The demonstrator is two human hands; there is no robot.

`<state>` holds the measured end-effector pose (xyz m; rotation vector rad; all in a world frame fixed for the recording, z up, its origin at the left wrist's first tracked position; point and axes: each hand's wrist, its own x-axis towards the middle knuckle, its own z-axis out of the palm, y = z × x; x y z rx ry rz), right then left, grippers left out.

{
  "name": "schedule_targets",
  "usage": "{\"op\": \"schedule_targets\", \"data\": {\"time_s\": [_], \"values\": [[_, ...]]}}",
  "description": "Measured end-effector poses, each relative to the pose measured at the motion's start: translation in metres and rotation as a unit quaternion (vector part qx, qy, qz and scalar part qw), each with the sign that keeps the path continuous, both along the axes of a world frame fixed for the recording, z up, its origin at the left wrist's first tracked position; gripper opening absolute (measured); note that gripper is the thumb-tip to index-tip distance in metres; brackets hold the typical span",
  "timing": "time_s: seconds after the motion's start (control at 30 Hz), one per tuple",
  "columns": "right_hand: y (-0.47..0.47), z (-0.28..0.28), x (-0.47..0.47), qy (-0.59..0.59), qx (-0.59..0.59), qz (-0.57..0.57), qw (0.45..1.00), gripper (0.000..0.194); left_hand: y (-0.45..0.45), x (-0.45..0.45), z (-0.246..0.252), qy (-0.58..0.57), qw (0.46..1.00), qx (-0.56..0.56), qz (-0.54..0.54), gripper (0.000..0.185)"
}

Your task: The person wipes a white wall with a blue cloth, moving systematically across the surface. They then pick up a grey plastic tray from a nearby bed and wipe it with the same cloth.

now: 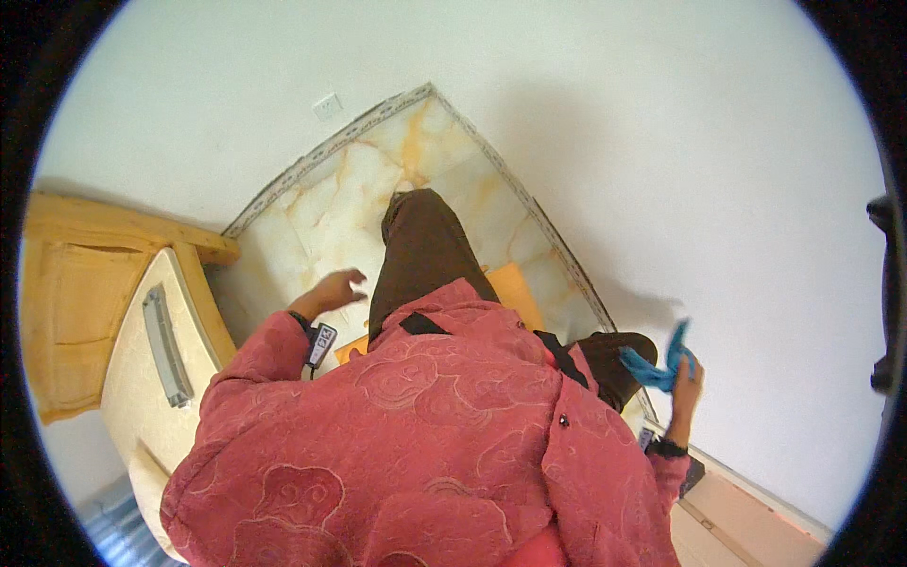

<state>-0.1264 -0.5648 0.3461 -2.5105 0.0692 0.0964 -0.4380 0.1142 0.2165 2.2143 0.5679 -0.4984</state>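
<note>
My right hand (686,393) grips a crumpled blue cloth (660,367) out to my right, beside my bent knee and close to the white wall. Two ends of the cloth stick out above my fingers. On the other side, my left hand (339,290) hangs over the marbled floor (333,212) with thumb and fingers apart and nothing between them. It is nearest to my brown trouser leg (430,248). A small device (322,344) is strapped to my left wrist, and part of a similar one (646,438) shows at the right wrist.
Walls meet in a corner ahead, edged by a patterned skirting border (340,145). A wall socket (327,107) sits at left. A wooden bed frame (92,298) and cream padded piece with a grey strip (167,347) stand left. Orange material (515,289) lies beneath me; a pinkish panel (751,514) is lower right.
</note>
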Motion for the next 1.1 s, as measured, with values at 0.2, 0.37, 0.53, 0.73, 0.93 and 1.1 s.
{"op": "schedule_targets", "data": {"time_s": [0.2,0.37,0.53,0.73,0.93,1.1], "values": [[-0.224,0.032,-0.089,-0.005,0.340,-0.132,0.931,0.058,-0.018,0.049,0.078,-0.167,0.985,-0.008,0.043,0.031],[-0.372,0.117,-0.118,-0.314,0.313,-0.336,0.831,0.045,-0.063,0.104,0.125,-0.212,0.960,0.067,-0.170,0.032],[-0.384,0.257,-0.027,-0.469,0.344,-0.229,0.781,0.047,-0.099,0.193,0.179,-0.233,0.926,-0.060,-0.291,0.029],[-0.131,0.333,0.086,-0.678,0.112,-0.145,0.712,0.063,-0.169,0.273,0.227,-0.305,0.891,-0.073,-0.328,0.030],[0.127,0.285,0.092,-0.447,-0.077,0.258,0.853,0.059,-0.212,0.267,0.221,-0.246,0.837,-0.060,-0.485,0.033],[0.101,0.343,0.103,-0.569,-0.106,0.272,0.768,0.055,-0.167,0.238,0.209,-0.186,0.893,-0.107,-0.395,0.034]]}}
